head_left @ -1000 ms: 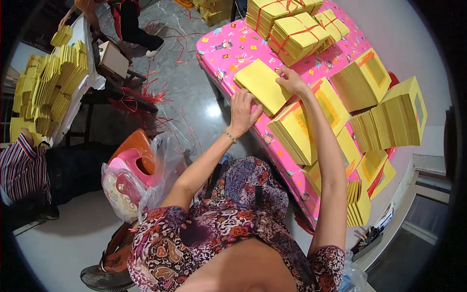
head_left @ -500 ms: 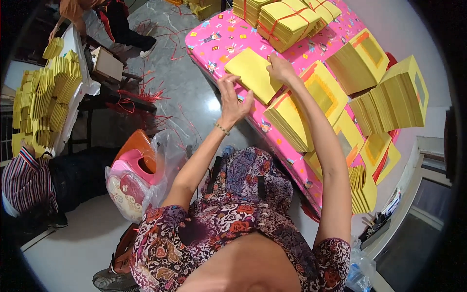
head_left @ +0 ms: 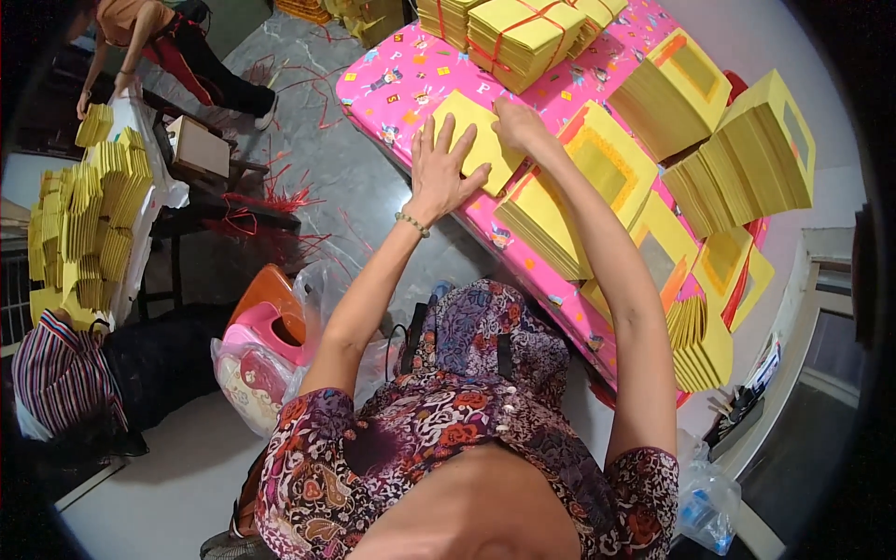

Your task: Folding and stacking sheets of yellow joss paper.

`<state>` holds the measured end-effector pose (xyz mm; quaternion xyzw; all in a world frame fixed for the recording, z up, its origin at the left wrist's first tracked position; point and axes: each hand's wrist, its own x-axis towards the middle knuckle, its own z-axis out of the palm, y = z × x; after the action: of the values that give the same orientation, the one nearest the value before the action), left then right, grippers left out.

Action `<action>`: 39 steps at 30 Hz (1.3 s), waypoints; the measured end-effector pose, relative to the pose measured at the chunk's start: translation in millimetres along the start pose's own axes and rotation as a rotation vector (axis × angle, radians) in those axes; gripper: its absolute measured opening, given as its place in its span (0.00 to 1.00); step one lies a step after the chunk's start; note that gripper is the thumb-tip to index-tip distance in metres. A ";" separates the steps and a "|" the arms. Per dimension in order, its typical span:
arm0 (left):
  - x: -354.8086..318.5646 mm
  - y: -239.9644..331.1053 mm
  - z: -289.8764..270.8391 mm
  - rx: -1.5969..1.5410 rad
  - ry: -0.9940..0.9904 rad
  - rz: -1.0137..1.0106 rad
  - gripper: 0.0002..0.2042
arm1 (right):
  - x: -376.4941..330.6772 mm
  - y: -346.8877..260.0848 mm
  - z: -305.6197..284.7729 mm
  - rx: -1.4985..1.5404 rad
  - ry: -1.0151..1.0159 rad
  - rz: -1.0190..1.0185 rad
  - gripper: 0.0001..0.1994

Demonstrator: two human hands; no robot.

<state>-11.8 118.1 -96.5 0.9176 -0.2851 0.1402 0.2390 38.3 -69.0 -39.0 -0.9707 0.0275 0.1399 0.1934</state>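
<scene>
A yellow paper piece (head_left: 489,149) lies on the pink patterned table cover (head_left: 373,89), in front of me. My left hand (head_left: 444,173) rests on its left side, fingers spread flat and holding nothing. Against the paper's upper right edge my right hand (head_left: 525,128) is closed, fingers curled under; whether anything is in them is hidden. Beneath my right forearm leans a thick stack of yellow paper (head_left: 541,229), topped by a sheet with an orange-bordered square (head_left: 602,168).
Red-tied yellow bundles (head_left: 523,42) stand at the table's far end. More yellow stacks (head_left: 737,173) lean on the right. Across the floor, a second table holds yellow piles (head_left: 93,201), with a person (head_left: 70,373) and another person (head_left: 187,56) beside it. A pink seat-like object (head_left: 266,327) is near my left elbow.
My left hand has moved from the paper's near left edge up onto its surface, its fingers spreading. My right hand stays at the far edge, more curled now. The view has shifted slightly.
</scene>
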 end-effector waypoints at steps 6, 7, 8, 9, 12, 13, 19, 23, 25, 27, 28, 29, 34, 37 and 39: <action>2.3 -0.1 0.8 0.061 -0.054 0.005 0.33 | -27.5 7.0 -8.5 -0.086 0.322 -0.159 0.12; 1.3 -1.2 0.3 0.076 -0.077 -0.004 0.34 | -36.7 6.0 -16.9 0.009 0.335 -0.189 0.13; 0.6 -2.6 -0.3 0.077 -0.079 -0.001 0.34 | -47.7 4.9 -23.9 0.104 0.348 -0.220 0.14; 1.5 -3.2 -0.7 0.070 -0.087 0.005 0.35 | -60.9 8.2 -28.1 0.105 0.354 -0.215 0.14; 4.0 -6.9 -4.7 0.081 -0.118 0.020 0.36 | -109.8 23.3 -36.1 0.334 0.455 -0.301 0.12; 6.0 -6.6 -6.0 0.083 -0.140 0.024 0.36 | -132.0 27.4 -40.9 0.368 0.444 -0.283 0.12; 15.9 -3.9 -18.1 0.156 -0.200 0.034 0.35 | -226.2 43.5 -22.3 0.269 0.515 -0.263 0.13; 19.1 -3.7 -22.0 0.135 -0.037 0.107 0.31 | -246.9 47.6 2.1 0.089 0.583 -0.289 0.16; 19.3 6.6 -31.1 0.088 -0.027 0.111 0.29 | -248.7 48.3 8.3 0.002 0.641 -0.316 0.17; 17.4 20.0 -43.8 0.044 -0.018 0.116 0.27 | -249.3 47.5 11.3 -0.050 0.695 -0.331 0.16; 14.3 29.6 -50.5 -0.051 -0.022 0.107 0.23 | -248.8 49.5 12.4 -0.050 0.695 -0.330 0.16; 10.4 38.3 -54.3 -0.146 -0.027 0.099 0.20 | -248.1 52.5 13.5 -0.058 0.707 -0.346 0.14; -15.9 55.7 -54.5 -0.561 -0.096 -0.079 0.15 | -244.8 52.0 13.2 0.046 0.686 -0.378 0.08; -24.1 60.5 -51.5 -0.809 -0.289 -0.245 0.18 | -240.8 53.2 17.4 0.165 0.700 -0.367 0.05; -27.1 61.0 -45.1 -0.847 -0.294 -0.273 0.19 | -239.5 54.7 18.0 0.351 0.671 -0.298 0.04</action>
<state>-74.8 109.7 -47.1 0.7784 -0.2249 -0.1528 0.5659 -202.0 -112.8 -7.5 -0.9081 -0.0283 -0.2212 0.3544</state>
